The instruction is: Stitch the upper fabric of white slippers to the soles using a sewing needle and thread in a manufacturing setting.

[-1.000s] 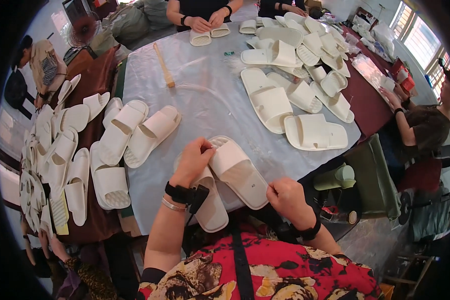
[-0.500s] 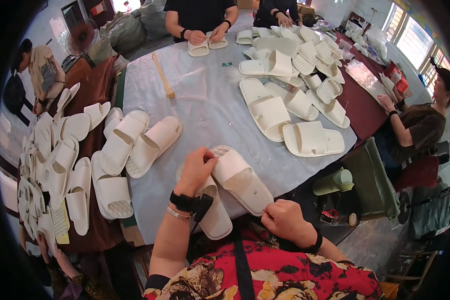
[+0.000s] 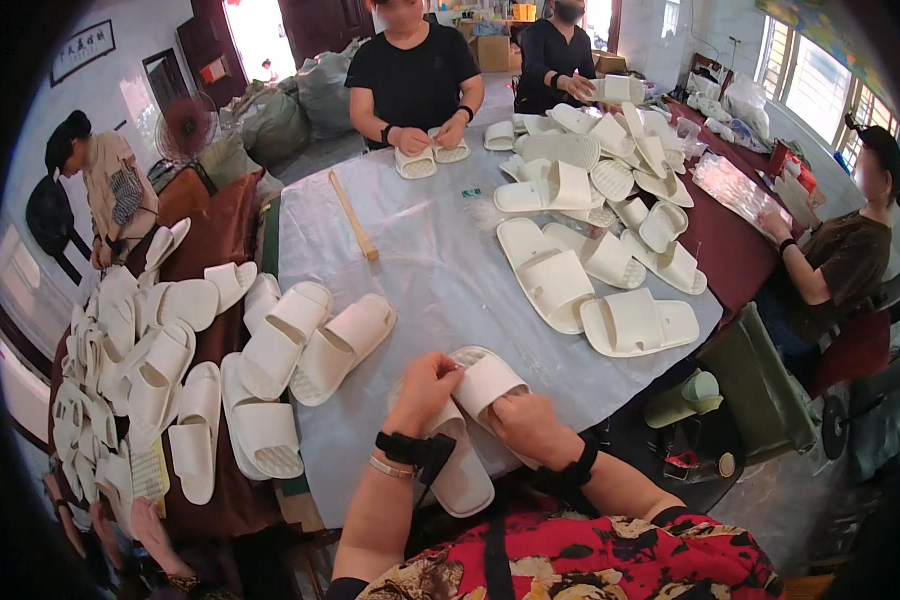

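A pair of white open-toe slippers lies on the table's near edge in front of me. My left hand is closed, its fingertips pinched at the strap's left side on the right-hand white slipper. Curled over that slipper's insole, my right hand has its fingers at the strap's near opening, the tips hidden. The left-hand slipper lies beside it, partly covered by my left hand and wrist.
A plastic-covered table holds a stick-like wooden tool, slippers at left and a slipper pile at right. More slippers lie on a dark red surface. Co-workers sit across and at right. A green cup stands on a stool.
My right hand has moved from beside the slipper's heel up to its strap opening. My left hand stays at the strap. The view has tilted up, showing more of the room.
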{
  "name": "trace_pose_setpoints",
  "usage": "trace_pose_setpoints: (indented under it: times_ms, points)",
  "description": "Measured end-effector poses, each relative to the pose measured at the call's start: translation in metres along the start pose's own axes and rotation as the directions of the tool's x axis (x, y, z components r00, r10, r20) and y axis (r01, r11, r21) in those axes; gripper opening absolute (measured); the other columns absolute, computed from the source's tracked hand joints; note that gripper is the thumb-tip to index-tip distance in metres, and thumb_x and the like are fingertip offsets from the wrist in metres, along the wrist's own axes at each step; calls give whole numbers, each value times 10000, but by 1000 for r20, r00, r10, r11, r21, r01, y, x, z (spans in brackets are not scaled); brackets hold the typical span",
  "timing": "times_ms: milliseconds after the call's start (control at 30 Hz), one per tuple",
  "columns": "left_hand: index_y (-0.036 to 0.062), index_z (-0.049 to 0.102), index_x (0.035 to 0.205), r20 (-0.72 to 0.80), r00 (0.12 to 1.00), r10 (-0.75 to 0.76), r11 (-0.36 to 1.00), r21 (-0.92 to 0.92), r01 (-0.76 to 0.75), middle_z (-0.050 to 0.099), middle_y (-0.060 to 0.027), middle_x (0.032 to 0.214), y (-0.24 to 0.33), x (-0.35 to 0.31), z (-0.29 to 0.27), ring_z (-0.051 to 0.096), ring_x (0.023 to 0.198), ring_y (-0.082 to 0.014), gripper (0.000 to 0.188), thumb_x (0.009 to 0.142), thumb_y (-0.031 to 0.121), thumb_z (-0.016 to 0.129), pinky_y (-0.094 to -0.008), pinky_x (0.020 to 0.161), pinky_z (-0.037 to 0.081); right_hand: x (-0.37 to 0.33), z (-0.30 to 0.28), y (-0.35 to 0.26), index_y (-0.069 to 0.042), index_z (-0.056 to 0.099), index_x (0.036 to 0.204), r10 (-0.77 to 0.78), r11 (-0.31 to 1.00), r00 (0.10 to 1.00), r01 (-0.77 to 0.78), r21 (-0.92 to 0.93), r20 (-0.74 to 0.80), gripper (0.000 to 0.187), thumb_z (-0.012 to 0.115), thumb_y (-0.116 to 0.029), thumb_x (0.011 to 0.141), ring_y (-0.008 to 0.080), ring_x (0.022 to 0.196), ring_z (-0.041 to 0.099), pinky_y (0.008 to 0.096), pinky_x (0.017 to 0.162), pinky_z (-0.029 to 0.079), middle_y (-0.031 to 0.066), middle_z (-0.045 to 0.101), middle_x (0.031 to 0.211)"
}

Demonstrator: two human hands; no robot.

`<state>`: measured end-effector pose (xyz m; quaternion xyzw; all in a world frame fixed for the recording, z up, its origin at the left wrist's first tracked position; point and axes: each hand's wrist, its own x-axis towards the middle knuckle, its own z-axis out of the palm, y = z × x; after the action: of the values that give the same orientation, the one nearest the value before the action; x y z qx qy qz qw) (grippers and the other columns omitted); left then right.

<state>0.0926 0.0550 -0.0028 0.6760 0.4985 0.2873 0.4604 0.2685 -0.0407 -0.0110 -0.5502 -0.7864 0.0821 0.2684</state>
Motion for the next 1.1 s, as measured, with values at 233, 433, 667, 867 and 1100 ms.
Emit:
trace_pose_setpoints:
  times_ms: [233,433,667,867,1100]
  points:
    - [-27,615,867,-24,996,88,978,192,-81,655,-162,779,1,-6,-12,631,712,-251,172,804,128,652,-331,676,492,-3,11,14,-38,549,719,25,997,997,-19,70,-77,178,562,-188,814,365,596,607,472,533,478,164,610,657]
    - [-14,628,868,97,989,110,968,215,-129,660,-137,788,-3,-9,-21,631,732,-243,154,796,119,660,-338,682,499,-2,12,16,-27,553,738,28,993,990,-11,118,-142,184,592,-185,823,369,562,588,466,508,467,168,597,636]
    - [-21,630,870,-5,992,123,991,45,-122,672,-123,778,-10,-7,-13,632,698,-174,155,810,119,661,-299,658,495,-1,10,14,-39,560,742,27,995,995,-17,95,-99,206,577,-222,834,365,588,605,468,521,476,166,612,656]
    - [-23,628,866,-115,979,168,986,35,-166,679,-122,786,-12,-1,1,635,676,-162,151,808,112,661,-289,641,496,-2,11,15,-50,579,755,69,997,998,-69,40,-6,216,569,-253,826,352,613,630,464,538,494,165,633,681]
    - [-26,602,853,-67,987,145,961,245,-125,656,-150,777,5,0,-3,622,701,-210,176,805,131,667,-324,653,490,-2,6,15,-48,594,728,60,997,998,-59,54,-21,232,570,-256,826,350,601,630,454,534,498,169,633,675]
